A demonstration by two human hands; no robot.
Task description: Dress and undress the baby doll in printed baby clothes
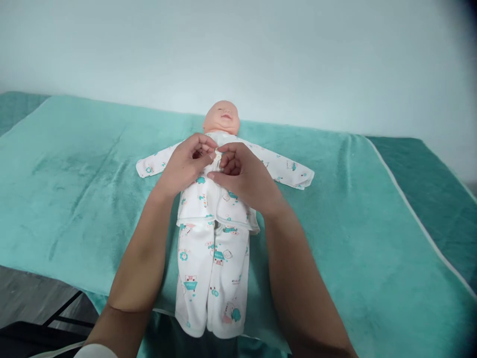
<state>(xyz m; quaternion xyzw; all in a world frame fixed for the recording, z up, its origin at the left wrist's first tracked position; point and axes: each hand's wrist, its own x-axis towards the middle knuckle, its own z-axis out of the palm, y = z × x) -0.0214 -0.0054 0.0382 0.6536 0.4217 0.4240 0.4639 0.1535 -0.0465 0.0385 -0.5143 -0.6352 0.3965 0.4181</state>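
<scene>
A baby doll (222,118) lies on its back, head away from me, dressed in a white printed jacket (199,204) and matching trousers (194,278). The jacket's sleeves stretch out to both sides. At the chest, my left hand (190,161) pinches the jacket's front edge between thumb and fingers, near a small pale fastening. My right hand (242,171) is beside it, its index fingertip at the same spot, its thumb apart and lower over the jacket, other fingers curled. Whether the right fingers grip any cloth is hard to see. Below the chest the jacket's front edges meet down the middle.
A light green plush blanket (112,199) covers the table, with darker green cloth (428,189) showing at the right and far left. A white wall (238,54) stands behind. At the lower left are a dark seat (26,340) and grey floor (26,293).
</scene>
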